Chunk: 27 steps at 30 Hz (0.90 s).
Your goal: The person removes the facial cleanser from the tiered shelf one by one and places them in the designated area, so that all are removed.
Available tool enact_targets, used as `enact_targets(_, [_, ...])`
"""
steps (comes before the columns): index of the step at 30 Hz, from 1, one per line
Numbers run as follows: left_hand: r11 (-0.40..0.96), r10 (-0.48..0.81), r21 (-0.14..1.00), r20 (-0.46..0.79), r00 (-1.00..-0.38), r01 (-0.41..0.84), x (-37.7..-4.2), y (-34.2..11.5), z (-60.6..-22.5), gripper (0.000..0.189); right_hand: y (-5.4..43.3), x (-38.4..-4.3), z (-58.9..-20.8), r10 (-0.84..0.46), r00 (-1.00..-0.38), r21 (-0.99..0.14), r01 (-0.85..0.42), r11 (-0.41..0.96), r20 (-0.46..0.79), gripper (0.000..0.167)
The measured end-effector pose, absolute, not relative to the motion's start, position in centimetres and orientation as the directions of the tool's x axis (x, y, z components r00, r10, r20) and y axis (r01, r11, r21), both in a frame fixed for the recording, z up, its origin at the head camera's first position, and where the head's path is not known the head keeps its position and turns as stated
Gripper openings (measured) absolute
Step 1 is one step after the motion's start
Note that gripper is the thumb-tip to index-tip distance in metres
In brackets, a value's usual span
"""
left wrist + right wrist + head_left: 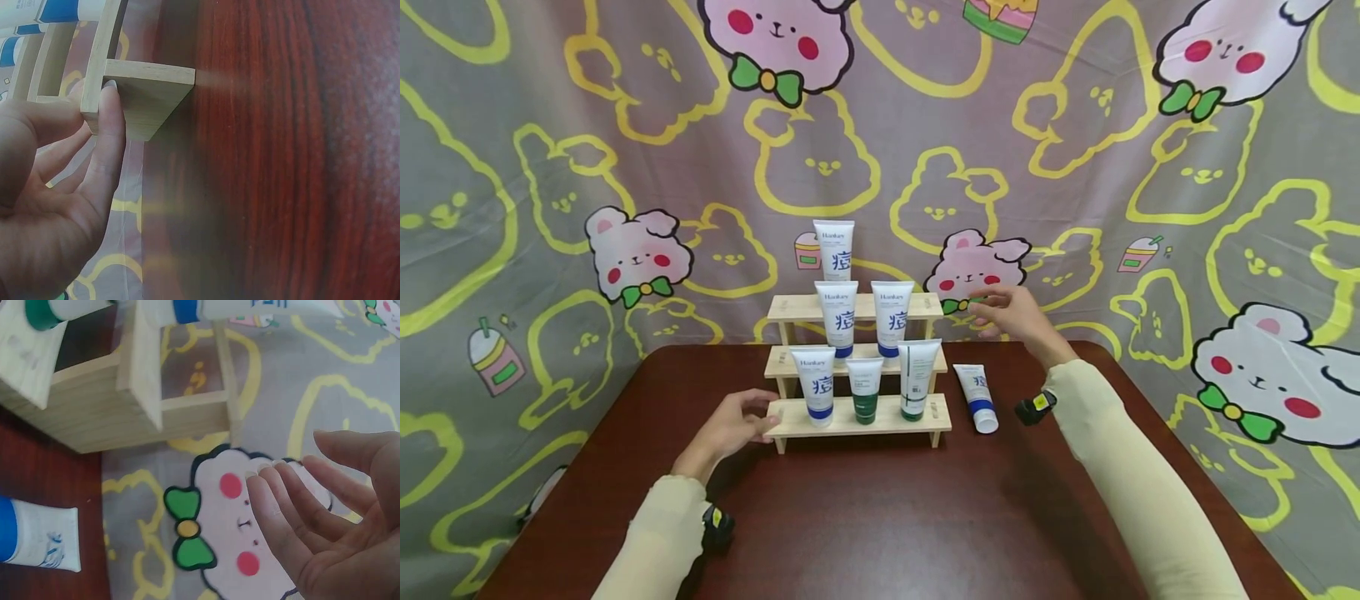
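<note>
A three-tier wooden display stand (887,425) stands on the table. My left hand (730,427) pinches the left end of its lowest board, thumb above and a finger beneath, as the left wrist view shows. To the right of the top tier, my right hand (1018,319) hovers with relaxed fingers, holding nothing. One white-and-blue tube (835,248) is upright on the top tier. Two more, a left tube (837,310) and a right tube (892,312), occupy the middle. Along the bottom are a white-and-blue tube (815,379), a small white-and-green tube (866,383) and a taller white-and-green tube (919,375).
Another white-and-blue tube (976,396) lies on the dark red-brown table (880,517), right of the stand, its cap toward the front edge. Behind the table hangs a cartoon-patterned cloth (880,108), which also covers both sides.
</note>
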<state>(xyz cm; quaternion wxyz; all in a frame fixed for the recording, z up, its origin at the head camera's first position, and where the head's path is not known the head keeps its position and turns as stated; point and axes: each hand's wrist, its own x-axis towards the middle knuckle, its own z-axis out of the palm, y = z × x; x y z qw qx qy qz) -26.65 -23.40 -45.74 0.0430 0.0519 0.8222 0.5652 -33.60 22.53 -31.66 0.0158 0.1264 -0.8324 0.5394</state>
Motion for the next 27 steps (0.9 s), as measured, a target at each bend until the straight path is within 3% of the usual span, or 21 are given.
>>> enact_targets(27, [0.359,0.131,0.933,-0.032,-0.991,0.017,-26.7,-23.4,-45.6,0.042,14.9,-34.9,-23.8,-0.304,-0.924,-0.807,-0.357,0.470,0.232,0.042])
